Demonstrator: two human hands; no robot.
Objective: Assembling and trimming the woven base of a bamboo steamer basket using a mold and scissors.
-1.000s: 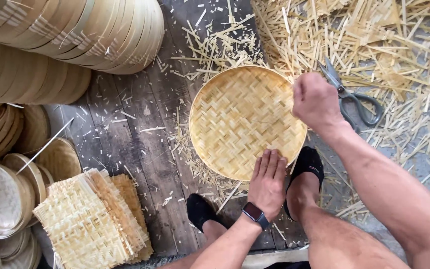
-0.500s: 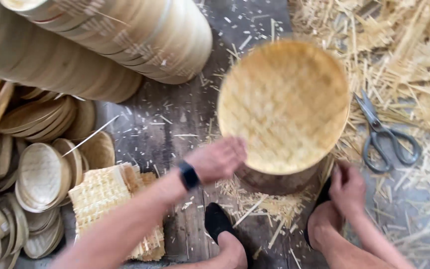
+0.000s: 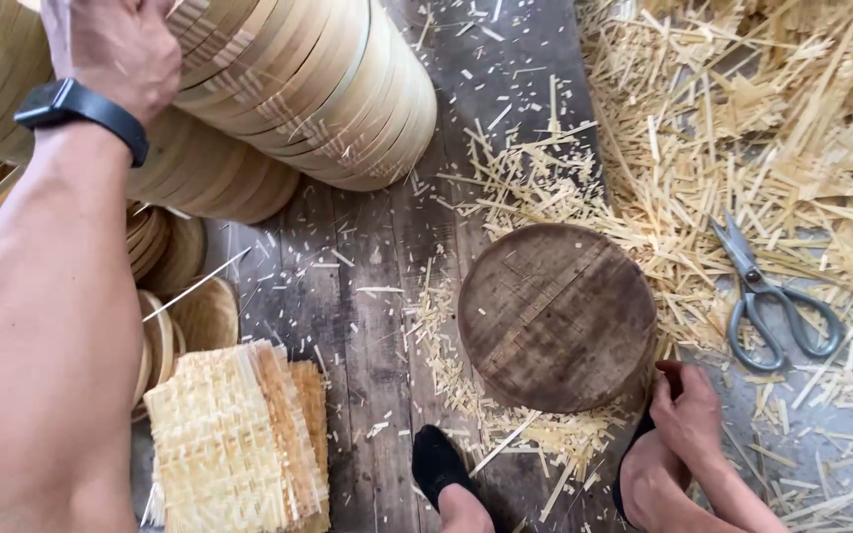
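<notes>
The left hand [image 3: 116,49], a black smartwatch [image 3: 81,111] on its wrist, is stretched far up and left of the round wooden block [image 3: 557,316]. Its knuckles are bent over the rims of the stacked bamboo steamer rings [image 3: 318,94], though the fingertips are hidden behind the stack, so whether it grips a ring or only presses on it cannot be told. The right hand [image 3: 688,415] rests at the block's lower right edge, fingers loosely curled and touching the block's side, holding nothing that shows.

The block is a dark, worn disc, its flat top scored with fine cut lines and one long seam. The rings above and left of it are pale, smooth bent strips, nested on their sides in long rows. Left of the block and lower lies a pile of square woven bamboo mats [image 3: 234,439], coarse and frayed at their edges; beyond them, shallow round woven trays [image 3: 194,311] lean together.

Right of the block lie grey metal scissors [image 3: 777,301], blades closed, on a thick litter of straw-coloured bamboo offcuts [image 3: 742,128] that spreads above the block and crowds its rim. The barest room is the strip of weathered grey floor planks [image 3: 357,286] just left of the block. Two feet in black socks [image 3: 441,464] sit below it.
</notes>
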